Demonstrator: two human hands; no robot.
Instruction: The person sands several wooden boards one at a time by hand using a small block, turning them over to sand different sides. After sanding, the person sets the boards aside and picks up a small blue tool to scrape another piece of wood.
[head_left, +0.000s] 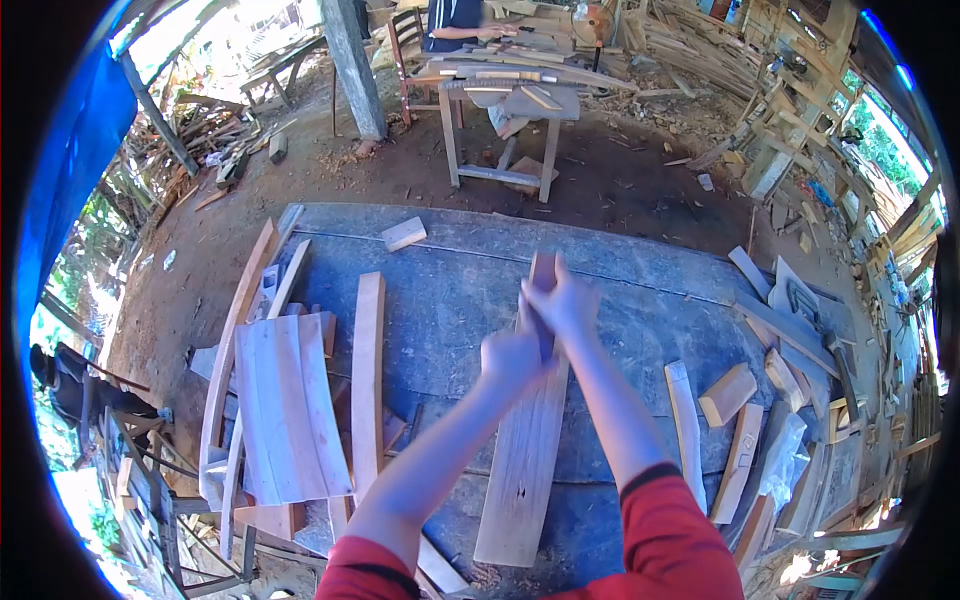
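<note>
A long flat board (520, 470) lies lengthwise on the blue-grey table (450, 260), its near end toward my body. Over its far part, both hands are closed around a dark reddish-brown block (543, 268). My left hand (512, 355) grips the near end of the block, its fingers curled into a fist. Farther forward and slightly right, my right hand (565, 300) wraps round the upper part, with the block's far end showing beyond it. The hands are slightly blurred and cover most of the block.
Joined slats (290, 410), a curved strip (240, 330) and an upright-lying beam (368, 370) are on the left. A small block (404, 234) sits at the far edge. Wood pieces (728, 394) crowd the right. Beyond, a person (455, 25) is at another table (510, 100).
</note>
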